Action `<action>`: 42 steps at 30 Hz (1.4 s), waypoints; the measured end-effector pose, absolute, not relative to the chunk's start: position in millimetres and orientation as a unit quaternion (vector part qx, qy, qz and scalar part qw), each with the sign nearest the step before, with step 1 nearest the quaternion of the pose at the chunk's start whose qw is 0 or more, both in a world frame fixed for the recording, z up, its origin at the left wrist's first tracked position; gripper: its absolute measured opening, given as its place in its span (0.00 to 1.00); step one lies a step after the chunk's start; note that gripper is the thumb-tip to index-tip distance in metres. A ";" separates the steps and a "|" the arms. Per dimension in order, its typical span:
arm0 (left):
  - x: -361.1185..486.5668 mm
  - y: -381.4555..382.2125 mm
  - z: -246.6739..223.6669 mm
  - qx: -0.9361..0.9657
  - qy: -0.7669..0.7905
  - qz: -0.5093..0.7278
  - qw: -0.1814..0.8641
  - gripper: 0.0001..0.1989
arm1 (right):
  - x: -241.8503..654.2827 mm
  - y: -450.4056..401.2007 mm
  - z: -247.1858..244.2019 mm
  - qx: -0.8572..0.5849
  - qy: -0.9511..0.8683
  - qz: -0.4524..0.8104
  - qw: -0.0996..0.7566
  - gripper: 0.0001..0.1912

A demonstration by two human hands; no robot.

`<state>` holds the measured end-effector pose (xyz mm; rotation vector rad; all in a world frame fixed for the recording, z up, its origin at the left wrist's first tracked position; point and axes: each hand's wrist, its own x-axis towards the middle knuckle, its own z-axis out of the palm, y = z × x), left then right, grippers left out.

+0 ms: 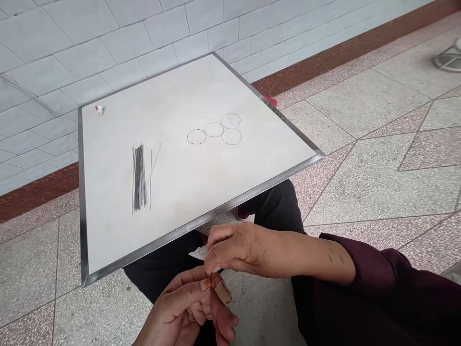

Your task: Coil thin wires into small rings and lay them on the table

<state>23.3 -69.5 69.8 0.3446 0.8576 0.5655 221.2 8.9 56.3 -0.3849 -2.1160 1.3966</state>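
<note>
Pinched wire (209, 278): L hand (176, 307), R hand (234, 247)

- Bright, even, diffuse light fills the view, with no source in sight.
- A pale glare runs along the narrow polished metal rim (201, 226) of the square white board (180, 163).
- Shadows stay faint and soft; none fall hard.
- The white glazed wall tiles (118, 43) look slightly washed out.
- Wide-angle distortion tilts and stretches lines toward the edges, across the speckled stone floor tiles (370, 187).
- The thin dark wires (139, 178) stay crisp, without noticeable blur.
</note>
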 end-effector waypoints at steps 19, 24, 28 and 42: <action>33.6 -70.3 60.0 0.159 0.394 0.388 0.817 0.09 | 222.0 8.7 52.4 -0.257 -0.540 0.768 0.229 0.09; 35.9 -74.3 55.1 0.173 0.373 0.366 0.834 0.07 | 223.5 11.0 57.7 -0.258 -0.555 0.766 0.198 0.11; 36.5 -75.2 56.7 0.184 0.382 0.355 0.833 0.07 | 222.5 11.6 59.7 -0.259 -0.571 0.754 0.195 0.08; 46.9 -83.6 39.8 0.174 0.316 0.421 0.832 0.08 | 224.2 14.8 59.8 -0.163 -0.709 0.641 0.247 0.08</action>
